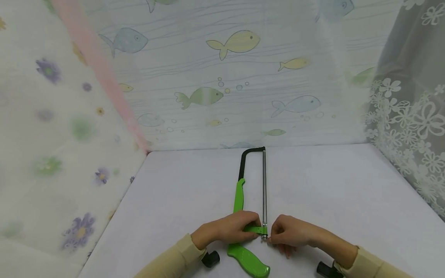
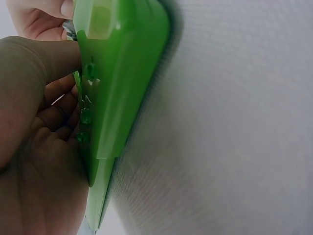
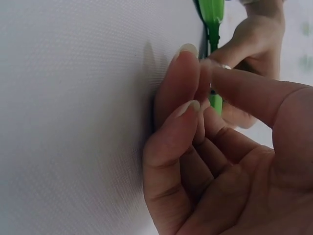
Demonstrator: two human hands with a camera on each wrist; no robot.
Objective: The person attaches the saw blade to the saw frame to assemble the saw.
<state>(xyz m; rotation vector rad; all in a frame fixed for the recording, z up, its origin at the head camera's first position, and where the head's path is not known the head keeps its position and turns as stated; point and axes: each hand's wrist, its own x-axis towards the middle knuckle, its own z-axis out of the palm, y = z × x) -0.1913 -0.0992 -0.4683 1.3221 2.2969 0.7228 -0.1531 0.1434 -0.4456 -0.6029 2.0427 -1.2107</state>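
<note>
A hacksaw (image 1: 248, 260) with a green handle and black front frame lies on the white table, its thin blade (image 1: 265, 185) running along the right side. My left hand (image 1: 231, 227) lies over the green frame, with fingers and thumb holding it by the short green arm (image 1: 255, 229) at the blade's near end. At that end sits a small metal wing nut (image 1: 264, 238). The thumb and fingertips of my right hand (image 1: 292, 231) pinch at it. In the right wrist view those fingertips (image 3: 188, 73) mostly hide the nut. Green frame (image 2: 122, 78) fills the left wrist view's middle.
The white table (image 1: 180, 185) reaches back to a fish-print curtain (image 1: 194, 77). Flower-print cloth (image 1: 48, 154) borders the left, and grey lace cloth (image 1: 417, 116) the right. Black wrist camera parts (image 1: 211, 259) show below each cuff.
</note>
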